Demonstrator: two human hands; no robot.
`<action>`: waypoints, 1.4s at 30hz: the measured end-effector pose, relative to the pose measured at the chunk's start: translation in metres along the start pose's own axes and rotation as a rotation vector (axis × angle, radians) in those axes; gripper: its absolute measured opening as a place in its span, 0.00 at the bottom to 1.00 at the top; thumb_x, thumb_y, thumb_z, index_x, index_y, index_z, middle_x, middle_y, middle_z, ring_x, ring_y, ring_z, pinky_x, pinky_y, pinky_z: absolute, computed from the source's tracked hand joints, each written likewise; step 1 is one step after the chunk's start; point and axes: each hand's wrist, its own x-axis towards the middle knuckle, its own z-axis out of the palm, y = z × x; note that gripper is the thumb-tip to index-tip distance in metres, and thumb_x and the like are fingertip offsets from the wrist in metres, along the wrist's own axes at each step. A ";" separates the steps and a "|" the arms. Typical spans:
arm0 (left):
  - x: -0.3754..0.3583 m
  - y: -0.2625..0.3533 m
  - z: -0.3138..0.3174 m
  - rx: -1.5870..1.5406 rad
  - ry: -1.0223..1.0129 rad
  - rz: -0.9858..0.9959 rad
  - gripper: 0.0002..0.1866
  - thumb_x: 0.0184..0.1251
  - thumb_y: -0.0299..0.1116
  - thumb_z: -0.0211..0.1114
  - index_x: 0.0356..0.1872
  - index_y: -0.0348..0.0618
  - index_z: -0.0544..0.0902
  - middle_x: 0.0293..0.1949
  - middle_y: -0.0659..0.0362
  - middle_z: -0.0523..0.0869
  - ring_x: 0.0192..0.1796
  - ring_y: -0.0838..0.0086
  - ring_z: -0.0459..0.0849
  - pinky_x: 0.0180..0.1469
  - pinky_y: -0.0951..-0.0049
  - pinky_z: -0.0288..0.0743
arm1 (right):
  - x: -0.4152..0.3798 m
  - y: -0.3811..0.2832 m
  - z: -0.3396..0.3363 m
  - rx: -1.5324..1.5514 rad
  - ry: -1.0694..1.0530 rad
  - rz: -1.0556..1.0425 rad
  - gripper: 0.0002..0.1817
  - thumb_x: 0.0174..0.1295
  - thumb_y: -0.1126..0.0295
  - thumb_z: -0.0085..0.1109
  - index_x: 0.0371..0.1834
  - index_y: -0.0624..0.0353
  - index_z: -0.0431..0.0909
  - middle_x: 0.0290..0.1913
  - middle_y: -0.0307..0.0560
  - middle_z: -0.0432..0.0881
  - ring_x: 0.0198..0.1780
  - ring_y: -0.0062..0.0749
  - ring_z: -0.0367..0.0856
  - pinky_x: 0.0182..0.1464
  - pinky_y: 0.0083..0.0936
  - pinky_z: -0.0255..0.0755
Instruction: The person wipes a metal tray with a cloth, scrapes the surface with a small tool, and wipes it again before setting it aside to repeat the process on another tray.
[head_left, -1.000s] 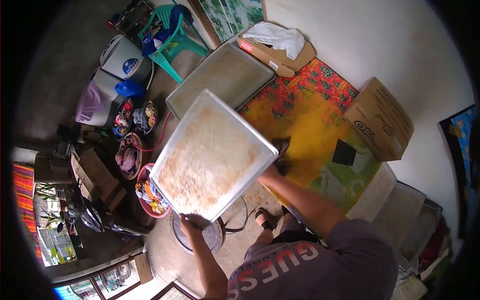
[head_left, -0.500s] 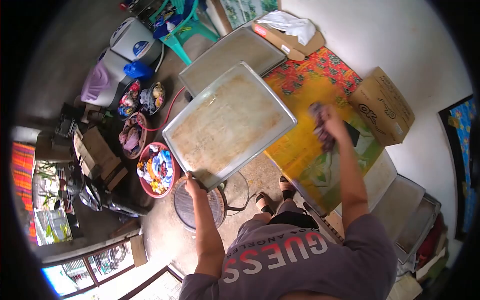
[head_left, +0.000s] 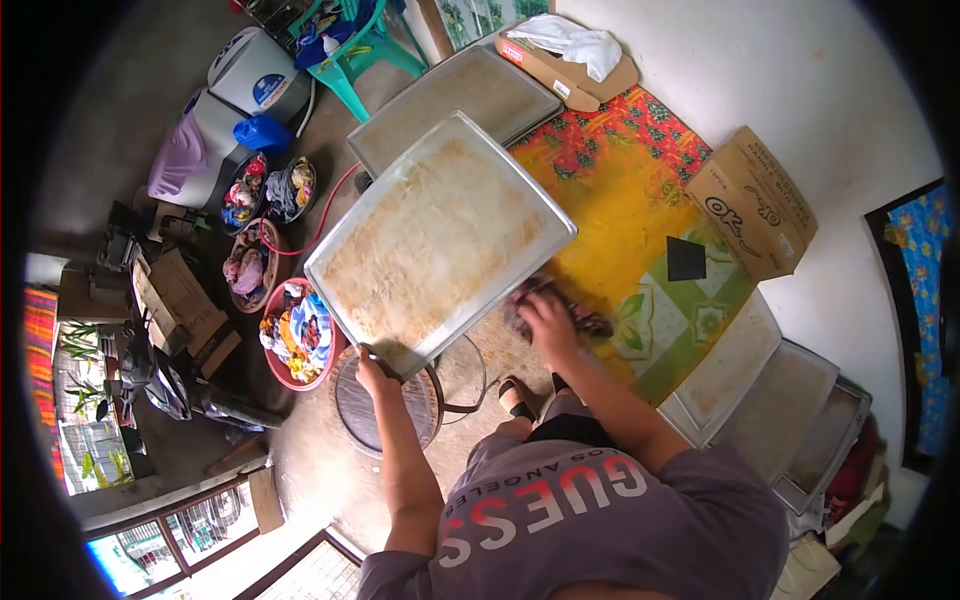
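Note:
My left hand (head_left: pixel 374 372) grips the near-left corner of a metal baking tray (head_left: pixel 440 240), its surface marked with brown stains. The tray is held up over the floor, tilted. My right hand (head_left: pixel 545 318) is closed on a dark patterned rag (head_left: pixel 580 318), close to the tray's right-hand edge. Yellow powder or staining covers much of the table cloth (head_left: pixel 585 220) beyond the rag. A second tray (head_left: pixel 455 105) lies behind the held one, partly hidden by it.
More trays (head_left: pixel 780 410) lean at the right. A cardboard box (head_left: pixel 755 205) and a dark square (head_left: pixel 686 258) rest on the table. Basins of clothes (head_left: pixel 300 335), a round stool (head_left: pixel 385 405), a green chair (head_left: pixel 350 70) and a motorcycle (head_left: pixel 165 375) stand leftward.
My right hand has brought the rag from over the table leftward and down to the tray's edge. The tray has shifted slightly left in view, still in my left hand.

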 end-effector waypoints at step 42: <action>-0.051 -0.034 0.165 0.169 -0.214 0.038 0.21 0.74 0.43 0.57 0.44 0.29 0.82 0.39 0.56 0.84 0.38 0.69 0.81 0.43 0.67 0.77 | -0.013 -0.008 -0.041 0.555 -0.307 0.163 0.24 0.49 0.82 0.59 0.52 0.49 0.79 0.53 0.48 0.78 0.55 0.50 0.74 0.57 0.38 0.71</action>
